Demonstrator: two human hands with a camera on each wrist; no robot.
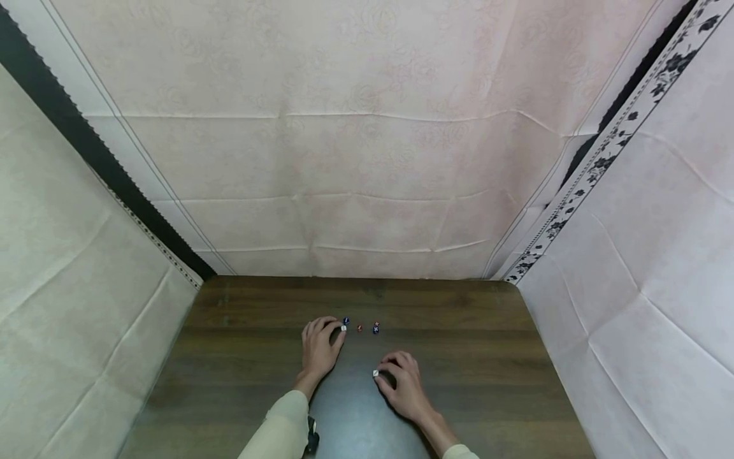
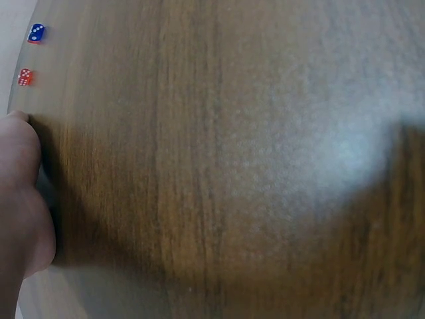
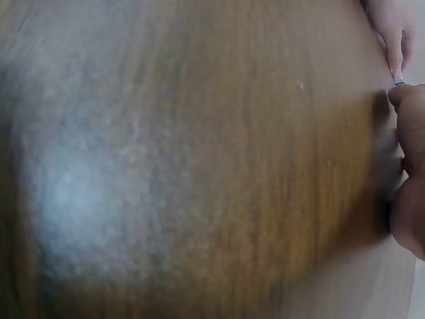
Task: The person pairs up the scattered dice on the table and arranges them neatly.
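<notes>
My left hand [image 1: 321,349] is over the middle of the table, its thumb and index finger pinching a small white die [image 1: 343,328]. Right behind that die, by the fingertips, shows a blue die [image 1: 346,320]. Nearer to me, my right hand [image 1: 404,385] holds another white die [image 1: 375,373] between thumb and index finger. To the right of the left hand lies a red die [image 1: 359,328]. Beyond it is a blue die [image 1: 376,329] with white dots, red showing against its edge. The left wrist view also has this red die [image 2: 25,78] and blue die [image 2: 37,32].
The brown wood-grain table [image 1: 470,344] has its far edge against a pale hanging cloth [image 1: 367,159]. More cloth hangs at the left [image 1: 86,268] and right [image 1: 642,306]. A dark object [image 1: 311,437] is at the left sleeve [image 1: 281,424].
</notes>
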